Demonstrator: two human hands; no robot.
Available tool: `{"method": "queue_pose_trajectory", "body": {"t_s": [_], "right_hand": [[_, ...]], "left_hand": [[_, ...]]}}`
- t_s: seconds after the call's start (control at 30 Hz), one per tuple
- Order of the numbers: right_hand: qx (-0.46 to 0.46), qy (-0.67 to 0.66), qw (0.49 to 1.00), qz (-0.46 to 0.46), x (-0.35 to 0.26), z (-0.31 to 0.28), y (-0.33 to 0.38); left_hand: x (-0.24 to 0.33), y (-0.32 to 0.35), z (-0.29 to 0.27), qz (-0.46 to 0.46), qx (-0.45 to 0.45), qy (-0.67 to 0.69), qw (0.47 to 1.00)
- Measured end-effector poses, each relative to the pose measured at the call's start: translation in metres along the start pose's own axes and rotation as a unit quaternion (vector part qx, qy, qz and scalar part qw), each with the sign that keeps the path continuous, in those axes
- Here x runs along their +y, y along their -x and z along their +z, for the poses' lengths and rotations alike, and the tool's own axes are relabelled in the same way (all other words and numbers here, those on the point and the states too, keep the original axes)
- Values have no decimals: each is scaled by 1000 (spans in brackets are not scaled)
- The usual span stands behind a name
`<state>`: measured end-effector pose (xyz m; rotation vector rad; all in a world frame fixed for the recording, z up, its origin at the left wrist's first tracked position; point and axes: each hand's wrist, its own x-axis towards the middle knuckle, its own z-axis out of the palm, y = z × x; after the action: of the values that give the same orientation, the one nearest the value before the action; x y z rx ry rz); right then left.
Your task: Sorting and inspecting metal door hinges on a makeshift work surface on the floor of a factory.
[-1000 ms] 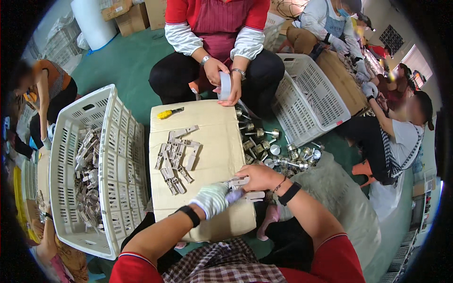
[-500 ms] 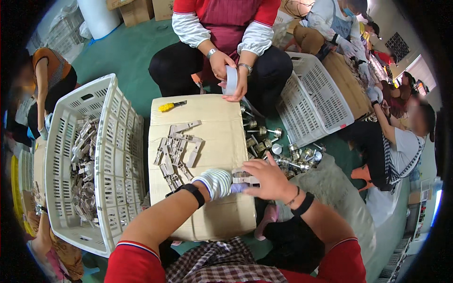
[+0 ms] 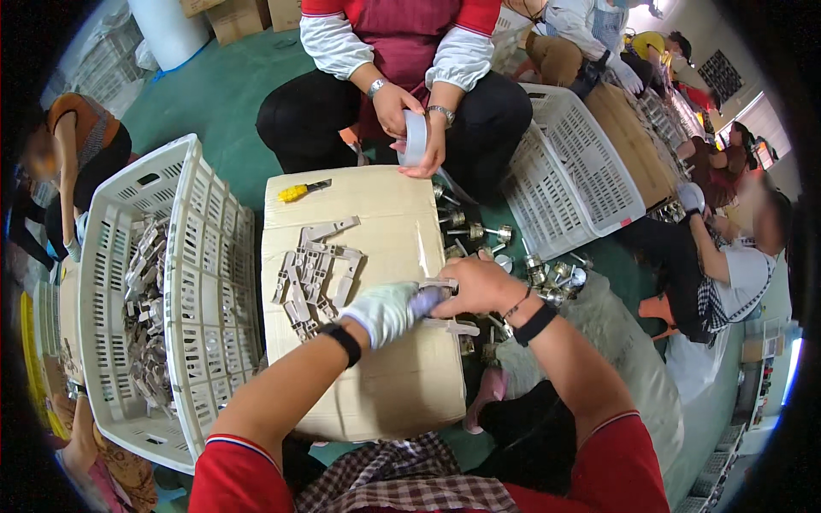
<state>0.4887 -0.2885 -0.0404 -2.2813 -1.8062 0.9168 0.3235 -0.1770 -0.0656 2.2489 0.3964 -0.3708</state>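
Bare right hand (image 3: 483, 286), spread earlier, now has fingers closed round a slim grey plastic-looking piece (image 3: 439, 283); white-gloved left hand (image 3: 383, 314) curls against it, hold unclear, over cream cardboard table (image 3: 376, 402).

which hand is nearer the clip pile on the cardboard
Left. The left hand is beside the grey clip pile, at its lower right; the right hand is farther to the right.

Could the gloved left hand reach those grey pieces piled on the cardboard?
Likely yes: the left hand is beside the grey pieces, nothing visible between, though busy near the right hand.
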Motion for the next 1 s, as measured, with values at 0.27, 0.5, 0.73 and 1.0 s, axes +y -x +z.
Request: {"method": "queue_pose_trajectory", "body": {"t_s": [0.27,0.5,0.73,1.0], "right_hand": [[-54,-60,996,-38,30,-10,-42],[86,-31,991,-100,19,-9,-6],[129,59,984,-107,17,-8,-24],[-53,-116,991,-53,46,-41,-69]], "left_hand": [[-4,-8,-6,81,86,-74,990],[-2,-28,-21,18,-5,-72,997],[-24,-47,-24,93,6,-69,993],[8,-33,-23,19,143,-222,964]]}}
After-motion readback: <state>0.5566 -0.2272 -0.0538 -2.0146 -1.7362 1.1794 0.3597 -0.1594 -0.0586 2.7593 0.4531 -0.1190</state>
